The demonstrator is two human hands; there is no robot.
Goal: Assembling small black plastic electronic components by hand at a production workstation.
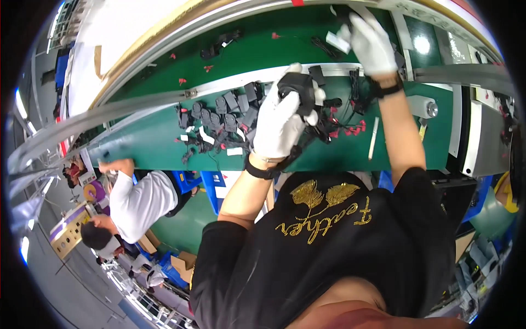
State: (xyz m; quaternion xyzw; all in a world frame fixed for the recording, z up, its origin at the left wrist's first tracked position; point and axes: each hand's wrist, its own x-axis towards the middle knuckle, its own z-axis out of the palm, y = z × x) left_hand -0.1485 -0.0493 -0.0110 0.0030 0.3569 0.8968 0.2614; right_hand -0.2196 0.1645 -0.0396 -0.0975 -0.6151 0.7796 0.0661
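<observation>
My left hand, in a white glove, is closed around a black power adapter above the near side of the green bench. Its fingers wrap the adapter's sides. My right hand, also gloved, reaches across the white divider to the far green strip. Its fingers are bent at a black object, partly hidden by the hand, whose kind I cannot make out. A white label sits beside the thumb. Left of my left hand lies a group of black adapters with cables.
Black cables with red caps lie between my arms. A white stick and a white cylinder are at the right. A metal rail crosses the bench's left side. A co-worker in white works at the left.
</observation>
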